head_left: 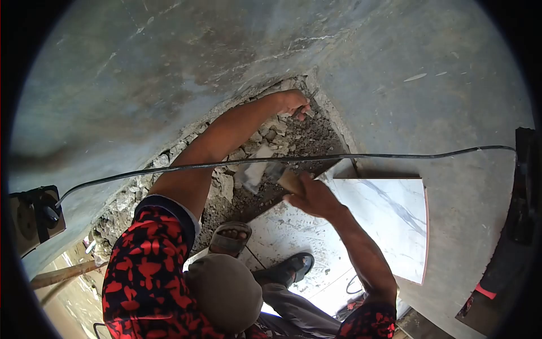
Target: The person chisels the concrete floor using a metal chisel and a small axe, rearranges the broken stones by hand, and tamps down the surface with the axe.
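Observation:
My left hand is at the far corner of a gap filled with broken rubble, where two grey wall surfaces meet. Its fingers are closed, and whatever they pinch is too small to make out among the grey bits. Lower down, my right hand grips the wooden handle of a trowel. The trowel's pale blade is smeared by motion above the loose rubble and points left. Larger broken chunks lie along the gap's left side, below my left forearm.
A black cable stretches across the work area from a socket box at left. White marbled tile lies at right. Sandalled feet and a grey cap are below. A wooden pole leans at lower left.

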Available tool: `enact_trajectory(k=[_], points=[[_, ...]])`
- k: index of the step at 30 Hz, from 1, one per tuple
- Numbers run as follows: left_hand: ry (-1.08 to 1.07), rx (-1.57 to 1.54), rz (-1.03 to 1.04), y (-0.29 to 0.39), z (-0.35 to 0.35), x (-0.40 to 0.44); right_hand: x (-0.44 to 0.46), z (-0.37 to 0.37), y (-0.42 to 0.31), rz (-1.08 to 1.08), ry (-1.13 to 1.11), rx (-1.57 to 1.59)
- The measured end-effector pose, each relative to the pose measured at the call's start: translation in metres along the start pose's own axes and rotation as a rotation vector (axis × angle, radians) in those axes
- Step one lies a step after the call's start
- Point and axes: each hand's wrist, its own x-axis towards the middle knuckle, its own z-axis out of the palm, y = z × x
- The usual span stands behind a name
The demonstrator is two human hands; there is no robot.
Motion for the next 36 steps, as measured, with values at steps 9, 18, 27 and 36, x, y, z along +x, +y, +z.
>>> enact_trajectory(k=[9,18,27,36], points=[[-0.018,0.034,-0.022,0.01,-0.001,-0.008,0.03,-0.006,-0.023,-0.037,-0.161,-0.299],[0.002,0.085,-0.042,0.014,0.002,0.001,0.054,-0.056,-0.008,0.114,-0.006,-0.386],[0.005,0.202,-0.036,0.014,-0.006,-0.006,0.036,0.015,-0.053,-0.385,0.011,-0.496],[-0.009,0.19,-0.038,0.008,-0.013,0.014,0.033,0.033,-0.077,-0.247,-0.072,-0.456]])
